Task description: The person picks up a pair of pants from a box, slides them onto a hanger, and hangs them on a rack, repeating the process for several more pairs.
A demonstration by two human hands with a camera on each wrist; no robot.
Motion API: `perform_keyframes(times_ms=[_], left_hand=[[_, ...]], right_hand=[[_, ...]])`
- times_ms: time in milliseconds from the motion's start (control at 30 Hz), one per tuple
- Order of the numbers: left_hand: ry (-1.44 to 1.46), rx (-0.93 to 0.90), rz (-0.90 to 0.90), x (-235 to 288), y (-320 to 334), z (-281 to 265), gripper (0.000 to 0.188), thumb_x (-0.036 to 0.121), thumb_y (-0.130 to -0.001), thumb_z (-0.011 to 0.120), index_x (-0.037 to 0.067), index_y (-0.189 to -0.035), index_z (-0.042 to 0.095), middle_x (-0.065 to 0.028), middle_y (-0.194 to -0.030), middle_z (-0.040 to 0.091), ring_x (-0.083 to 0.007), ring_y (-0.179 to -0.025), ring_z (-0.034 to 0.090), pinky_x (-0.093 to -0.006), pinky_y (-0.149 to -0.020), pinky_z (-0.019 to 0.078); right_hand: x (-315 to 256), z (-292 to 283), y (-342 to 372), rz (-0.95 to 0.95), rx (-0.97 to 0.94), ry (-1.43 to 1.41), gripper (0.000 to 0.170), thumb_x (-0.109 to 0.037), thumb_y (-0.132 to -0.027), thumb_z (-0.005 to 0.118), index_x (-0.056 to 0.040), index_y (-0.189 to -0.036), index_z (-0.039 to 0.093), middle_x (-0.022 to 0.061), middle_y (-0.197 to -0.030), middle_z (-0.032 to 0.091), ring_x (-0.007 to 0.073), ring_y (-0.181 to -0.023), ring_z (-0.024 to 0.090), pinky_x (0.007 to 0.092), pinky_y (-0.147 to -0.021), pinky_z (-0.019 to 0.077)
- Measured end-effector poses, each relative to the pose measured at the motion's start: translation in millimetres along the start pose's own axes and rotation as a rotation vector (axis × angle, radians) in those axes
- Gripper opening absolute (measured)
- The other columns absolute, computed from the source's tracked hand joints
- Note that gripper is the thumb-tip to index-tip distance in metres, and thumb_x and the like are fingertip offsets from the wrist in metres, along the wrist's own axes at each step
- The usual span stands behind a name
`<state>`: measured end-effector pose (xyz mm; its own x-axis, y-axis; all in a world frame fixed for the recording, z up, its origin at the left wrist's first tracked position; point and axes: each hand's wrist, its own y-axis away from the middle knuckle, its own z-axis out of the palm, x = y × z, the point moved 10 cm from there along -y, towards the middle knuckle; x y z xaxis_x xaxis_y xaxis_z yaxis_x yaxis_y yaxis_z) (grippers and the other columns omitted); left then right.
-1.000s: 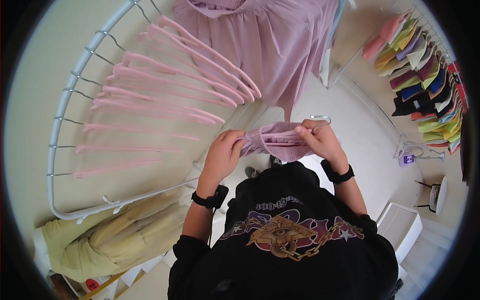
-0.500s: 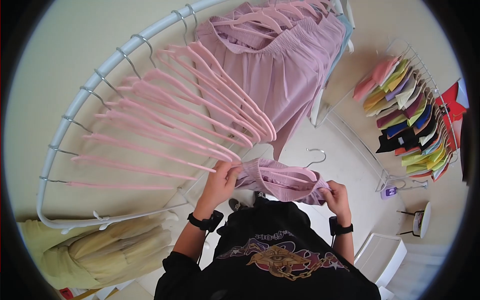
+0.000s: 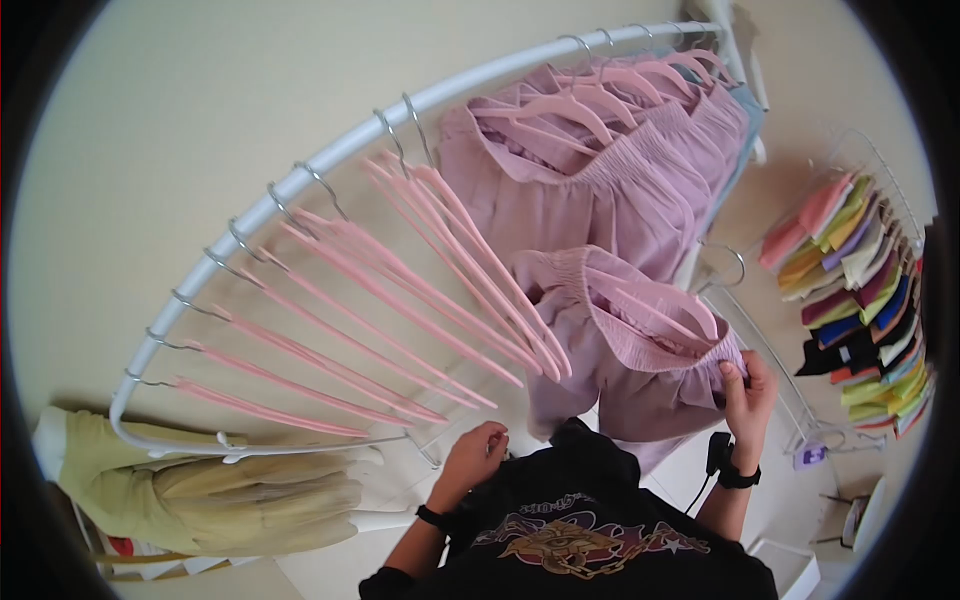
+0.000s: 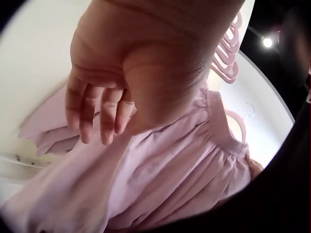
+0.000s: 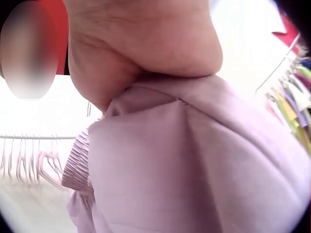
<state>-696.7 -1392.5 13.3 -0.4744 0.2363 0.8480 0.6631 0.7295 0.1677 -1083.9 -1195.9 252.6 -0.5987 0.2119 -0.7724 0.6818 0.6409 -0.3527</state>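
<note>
My right hand (image 3: pixel 750 395) pinches the waistband edge of lilac elastic-waist bottoms (image 3: pixel 655 395), thumb on the near side. Inside the gathered waist sits a pink hanger (image 3: pixel 704 318), its metal hook standing up out of the opening. The garment hangs down in front of my body. Lower and to the left is my left hand (image 3: pixel 475 460), apart from the waistband and holding nothing. In the left wrist view its fingers (image 4: pixel 109 109) hang loosely bent in front of the lilac cloth. Cloth hides the right hand's fingertips in the right wrist view.
Several bare pink hangers (image 3: pixel 330 300) hang from the curved white rail (image 3: pixel 270 205). Farther along it hang more lilac bottoms (image 3: pixel 590 200) on pink hangers. Yellowish clothing (image 3: pixel 250 475) lies low on the left. Colourful garments (image 3: pixel 860 300) fill a rack on the right.
My left hand has let go of the waistband's left side and dropped back toward my body. My right hand has carried the bottoms and hanger rightward, and the cloth now hangs down longer.
</note>
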Motion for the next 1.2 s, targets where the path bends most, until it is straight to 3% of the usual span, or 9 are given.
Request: perform_keyframes(times_ms=[33, 100, 400, 533, 667, 800, 900, 967, 1200], left_hand=[[-0.003, 0.024, -0.046, 3, 2, -3, 0.024, 0.020, -0.103, 0.073, 0.002, -0.119, 0.071, -0.0153, -0.097, 0.080, -0.0293, -0.088, 0.078, -0.0390, -0.082, 0.0624], [-0.020, 0.090, -0.087, 9, 4, -7, 0.025, 0.021, -0.102, 0.071, 0.005, -0.120, 0.071, -0.0177, -0.097, 0.079, -0.0342, -0.090, 0.078, -0.0430, -0.079, 0.0613], [-0.104, 0.345, -0.241, 25, -1, -17, 0.030, 0.021, -0.104, 0.072, -0.001, -0.124, 0.070, -0.0178, -0.100, 0.080, -0.0297, -0.091, 0.079, -0.0398, -0.082, 0.0626], [-0.042, 0.529, -0.358, 31, 32, -18, 0.032, 0.024, -0.103, 0.072, 0.000, -0.124, 0.071, -0.0192, -0.100, 0.080, -0.0332, -0.092, 0.079, -0.0424, -0.082, 0.0625], [0.065, 0.595, -0.555, 24, 70, 10, 0.034, 0.026, -0.104, 0.071, 0.002, -0.128, 0.069, -0.0183, -0.104, 0.081, -0.0328, -0.098, 0.080, -0.0425, -0.087, 0.0627], [0.039, 0.556, -0.671, -8, 93, 39, 0.035, 0.030, -0.105, 0.069, 0.002, -0.126, 0.071, -0.0190, -0.108, 0.081, -0.0339, -0.101, 0.079, -0.0434, -0.090, 0.0625], [0.015, 0.554, -0.697, -8, 114, 50, 0.034, 0.031, -0.105, 0.068, 0.003, -0.125, 0.072, -0.0195, -0.108, 0.080, -0.0357, -0.101, 0.079, -0.0447, -0.091, 0.0623], [0.005, 0.607, -0.651, 2, 129, 48, 0.032, 0.031, -0.105, 0.065, 0.004, -0.121, 0.072, -0.0194, -0.104, 0.080, -0.0391, -0.098, 0.078, -0.0468, -0.088, 0.0615], [0.135, 0.847, -0.662, 0, 239, 69, 0.032, 0.030, -0.106, 0.064, 0.003, -0.121, 0.072, -0.0203, -0.106, 0.080, -0.0389, -0.100, 0.077, -0.0465, -0.089, 0.0612]], right_hand=[[-7, 11, -19, -0.008, -0.009, -0.031, 0.019, -0.011, -0.101, 0.075, 0.0030, -0.091, 0.067, -0.0017, -0.068, 0.056, 0.0070, -0.067, 0.047, 0.0261, -0.061, 0.0393], [-26, 41, -57, -0.018, -0.076, -0.256, 0.018, -0.011, -0.101, 0.074, 0.0031, -0.092, 0.067, -0.0007, -0.069, 0.057, 0.0069, -0.068, 0.048, 0.0263, -0.061, 0.0398], [-90, 133, -186, -0.158, -0.234, -0.397, 0.016, -0.010, -0.102, 0.074, 0.0031, -0.096, 0.069, -0.0055, -0.068, 0.049, 0.0038, -0.064, 0.038, 0.0274, -0.055, 0.0300], [-91, 158, -214, -0.208, -0.268, -0.459, 0.016, -0.011, -0.106, 0.069, 0.0046, -0.105, 0.070, -0.0024, -0.072, 0.055, 0.0058, -0.067, 0.044, 0.0274, -0.058, 0.0370], [-99, 199, -197, -0.296, -0.429, -0.513, 0.022, -0.010, -0.109, 0.059, 0.0059, -0.123, 0.067, 0.0110, -0.095, 0.073, 0.0143, -0.088, 0.063, 0.0312, -0.081, 0.0517], [-74, 225, -173, -0.354, -0.520, -0.512, 0.028, -0.010, -0.108, 0.062, 0.0084, -0.129, 0.064, 0.0149, -0.107, 0.074, 0.0196, -0.098, 0.066, 0.0325, -0.092, 0.0521], [-45, 228, -158, -0.280, -0.451, -0.550, 0.033, -0.010, -0.107, 0.065, 0.0089, -0.134, 0.061, 0.0177, -0.117, 0.071, 0.0235, -0.107, 0.066, 0.0329, -0.098, 0.0512], [-32, 209, -150, -0.307, -0.225, -0.422, 0.041, -0.011, -0.107, 0.066, 0.0087, -0.141, 0.055, 0.0216, -0.130, 0.066, 0.0271, -0.116, 0.064, 0.0341, -0.103, 0.0492], [28, 233, -76, -0.322, -0.301, -0.243, 0.073, -0.033, -0.111, 0.066, 0.0127, -0.159, 0.035, 0.0360, -0.155, 0.047, 0.0456, -0.142, 0.049, 0.0473, -0.122, 0.0356]])
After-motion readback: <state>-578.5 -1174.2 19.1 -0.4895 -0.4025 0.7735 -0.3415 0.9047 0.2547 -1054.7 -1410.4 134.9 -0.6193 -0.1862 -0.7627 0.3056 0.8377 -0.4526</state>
